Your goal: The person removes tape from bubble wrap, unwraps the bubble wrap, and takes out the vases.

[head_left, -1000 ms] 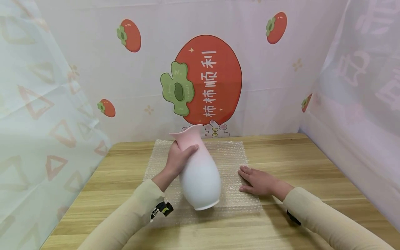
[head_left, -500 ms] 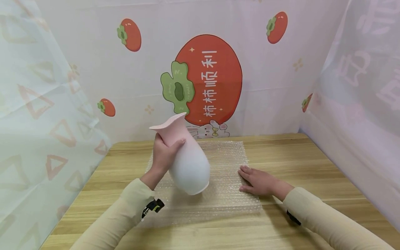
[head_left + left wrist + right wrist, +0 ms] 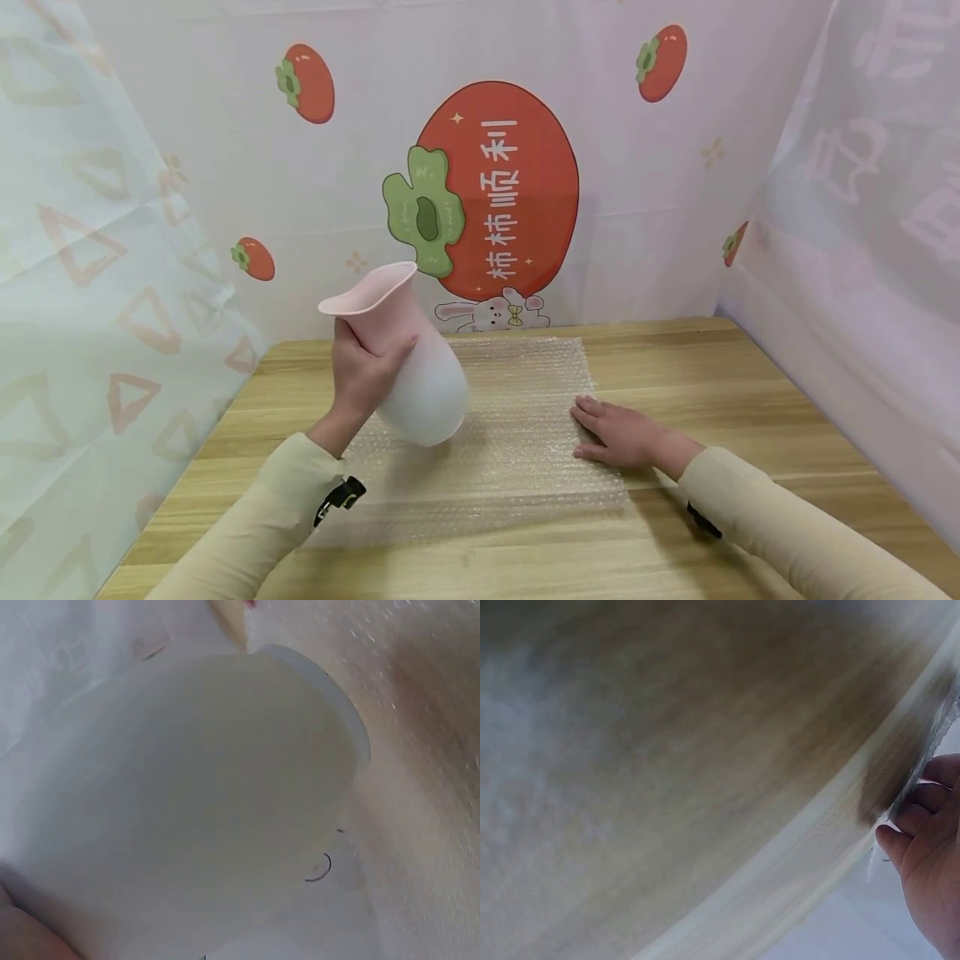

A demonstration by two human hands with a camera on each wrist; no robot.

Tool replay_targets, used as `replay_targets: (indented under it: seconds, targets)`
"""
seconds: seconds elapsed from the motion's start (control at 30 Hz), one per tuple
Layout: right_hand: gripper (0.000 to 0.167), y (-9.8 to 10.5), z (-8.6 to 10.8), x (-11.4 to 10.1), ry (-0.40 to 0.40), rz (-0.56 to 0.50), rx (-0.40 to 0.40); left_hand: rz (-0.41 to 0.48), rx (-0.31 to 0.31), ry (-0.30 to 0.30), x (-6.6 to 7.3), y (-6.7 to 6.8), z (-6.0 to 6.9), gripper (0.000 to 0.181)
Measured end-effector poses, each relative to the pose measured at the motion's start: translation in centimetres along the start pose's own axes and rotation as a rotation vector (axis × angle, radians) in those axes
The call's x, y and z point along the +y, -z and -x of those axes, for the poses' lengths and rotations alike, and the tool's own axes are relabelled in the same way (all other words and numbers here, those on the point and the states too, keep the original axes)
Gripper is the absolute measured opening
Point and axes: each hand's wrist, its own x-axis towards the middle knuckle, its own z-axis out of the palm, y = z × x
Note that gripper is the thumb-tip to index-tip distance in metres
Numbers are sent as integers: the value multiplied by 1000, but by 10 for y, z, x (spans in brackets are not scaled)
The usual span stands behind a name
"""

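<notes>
My left hand (image 3: 363,371) grips a vase (image 3: 423,383) round its pink neck, thumb across the front. The vase fades from pink at its wavy mouth to white at the base, and it is tilted with the mouth toward the upper left. In the left wrist view the white body of the vase (image 3: 187,787) fills much of the picture. Beneath it a sheet of bubble wrap (image 3: 525,433) lies flat on the table. At the sheet's right edge my right hand (image 3: 618,433) rests palm down with its fingers extended on the wrap.
The wooden table (image 3: 675,367) runs back to a white cloth backdrop (image 3: 637,183) printed with persimmons. More printed cloth hangs at the left and right sides.
My left hand has carried the vase to the left and slightly up, tilting its mouth further toward me. The right hand stays on the edge of the bubble wrap.
</notes>
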Motion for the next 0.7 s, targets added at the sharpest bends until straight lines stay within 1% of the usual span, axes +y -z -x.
replay_targets:
  seconds: [0.13, 0.3, 0.47, 0.6, 0.7]
  targets:
    - [77, 1, 0, 0, 3, 4, 1, -23, 25, -48, -2, 10, -2, 76]
    - [77, 2, 0, 0, 10, 3, 4, -104, 61, -119, -4, 22, -5, 80]
    - [77, 2, 1, 1, 23, 4, 14, -178, 101, -192, -7, 35, -10, 81]
    - [76, 1, 1, 1, 20, 11, 18, -218, 114, -256, -11, 45, -15, 80]
    - [77, 1, 1, 1, 17, 4, 15, -234, 127, -275, -15, 53, -19, 81]
